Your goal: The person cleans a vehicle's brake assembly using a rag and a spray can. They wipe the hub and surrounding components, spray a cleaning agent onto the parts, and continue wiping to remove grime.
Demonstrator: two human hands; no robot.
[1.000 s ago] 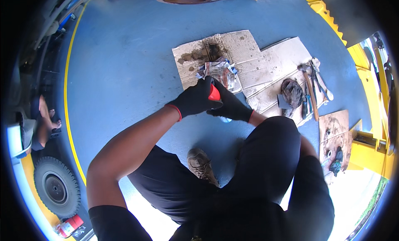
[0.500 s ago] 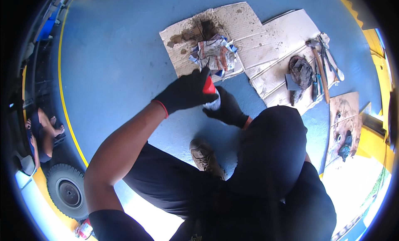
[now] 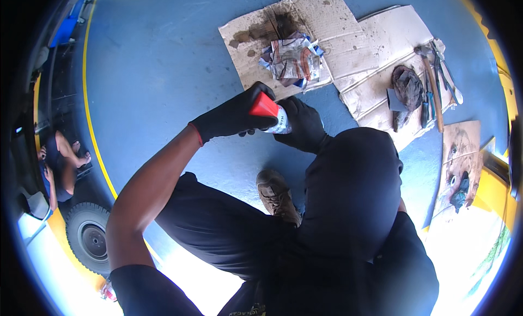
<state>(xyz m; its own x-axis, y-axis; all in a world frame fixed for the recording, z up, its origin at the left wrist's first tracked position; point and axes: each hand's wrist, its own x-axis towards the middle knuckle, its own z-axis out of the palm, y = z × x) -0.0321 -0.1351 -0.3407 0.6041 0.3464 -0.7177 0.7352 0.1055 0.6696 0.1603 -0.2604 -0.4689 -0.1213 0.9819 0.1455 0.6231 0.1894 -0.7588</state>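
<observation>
In front of me, both black-gloved hands hold a can (image 3: 281, 119) with a red cap (image 3: 264, 105) and a pale body, tilted sideways. My left hand (image 3: 231, 117) is closed around the red-capped end. Around the pale body wraps my right hand (image 3: 305, 125); its fingers partly hide that end. A dark, cloth-covered rounded shape (image 3: 354, 190) blocks most of my right forearm. Beyond the hands, a crumpled pile of printed sheets or rags (image 3: 294, 59) lies on stained cardboard (image 3: 338, 54).
A wooden-handled hammer (image 3: 434, 92), other hand tools and a dark crumpled bundle (image 3: 407, 87) lie on the right-hand cardboard. Further right is a smaller stained cardboard piece (image 3: 457, 152). A tyre (image 3: 88, 237) and another person's legs (image 3: 71, 152) are at left. A boot (image 3: 277, 195) is below my hands.
My hands and the can have come slightly nearer, and more of the red cap and pale body shows. The floor and cardboard have shifted a little up and right in view.
</observation>
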